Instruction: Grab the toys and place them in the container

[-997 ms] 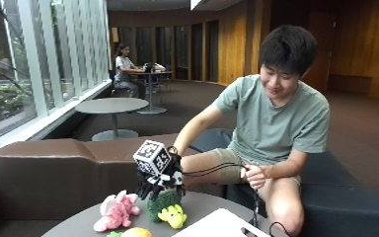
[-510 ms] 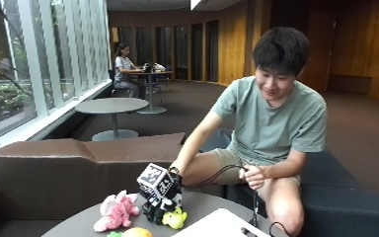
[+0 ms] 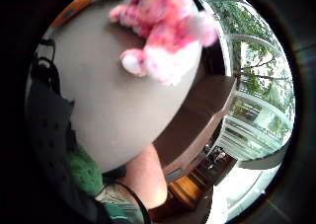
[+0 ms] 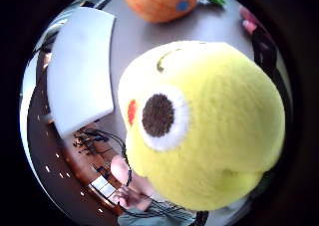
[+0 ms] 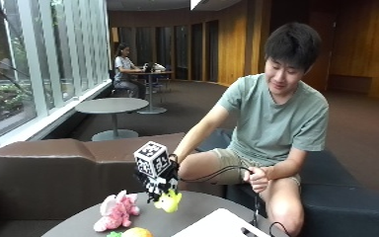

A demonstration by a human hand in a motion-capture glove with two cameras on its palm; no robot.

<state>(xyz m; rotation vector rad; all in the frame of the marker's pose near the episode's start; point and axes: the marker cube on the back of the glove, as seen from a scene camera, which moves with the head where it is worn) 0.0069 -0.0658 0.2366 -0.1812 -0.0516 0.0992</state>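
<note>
— So, where does your gloved right hand stand?
— Its fingers are curled round the yellow toy, which hangs just above the counter.
— And the container?
— You have the white container at the counter's near edge, beside you. Carry the toy level over its middle before you let go.
— What waits?
— You leave the pink toy and the orange toy lying on the counter.

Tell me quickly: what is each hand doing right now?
Gloved right hand: holds the yellow plush toy above the table.
Bare left hand: curled around a cable.
</note>
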